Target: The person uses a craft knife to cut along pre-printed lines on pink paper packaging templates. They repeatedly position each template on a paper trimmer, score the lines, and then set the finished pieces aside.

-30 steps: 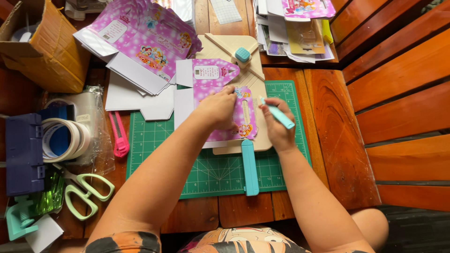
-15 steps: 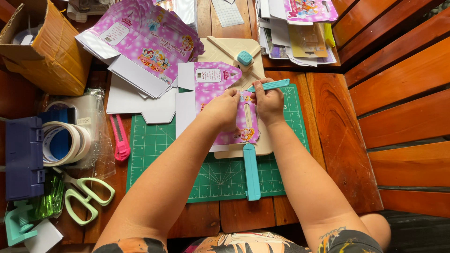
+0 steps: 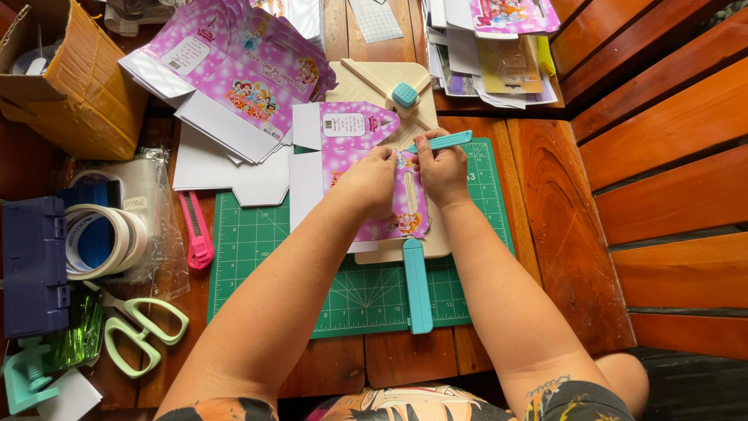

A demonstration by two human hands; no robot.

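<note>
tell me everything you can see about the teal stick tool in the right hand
The teal stick tool is a slim, flat, plastic-looking stick, all one colour. The right hand grips its lower end in a closed fist; the free end angles up and right. It sits over the pink printed card on the cream scoring board; its working tip is hidden by the fingers.

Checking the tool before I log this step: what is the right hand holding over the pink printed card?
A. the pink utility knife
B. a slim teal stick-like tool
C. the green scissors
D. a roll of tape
B: the right hand grips a slim teal tool above the pink printed card, while the green scissors and the pink utility knife lie untouched to the left.
</note>
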